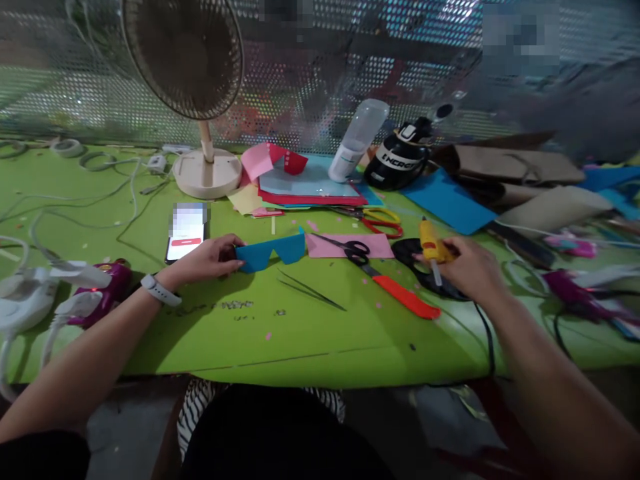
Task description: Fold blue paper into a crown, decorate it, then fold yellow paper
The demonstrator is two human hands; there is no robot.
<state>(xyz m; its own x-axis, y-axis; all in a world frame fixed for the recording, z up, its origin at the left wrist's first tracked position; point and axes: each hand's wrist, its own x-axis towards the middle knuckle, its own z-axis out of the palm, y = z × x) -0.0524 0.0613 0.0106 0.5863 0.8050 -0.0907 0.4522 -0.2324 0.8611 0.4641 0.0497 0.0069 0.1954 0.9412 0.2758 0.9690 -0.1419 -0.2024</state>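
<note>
Between the thumb and fingers of my left hand (220,257) is the end of a blue paper cutout (270,253), shaped like a pair of glasses. My right hand (463,263) grips a yellow hot glue gun (431,241) above a black object (413,257); its fingers are partly hidden. A pink paper strip (320,246) lies right of the cutout, with black-handled scissors (356,251) across it. Nearer to me rest tweezers (313,292) and a cutter with a red-orange handle (407,297). Small dark bits (237,305) are scattered below my left hand.
A phone (186,233) lies behind my left wrist. At the back stand a fan (207,173), a clear bottle (355,143), a black jug (397,160) and stacked coloured paper (310,183). Yellow-and-red scissors (383,220) lie before the stack. White plugs and a purple socket (113,290) occupy the left.
</note>
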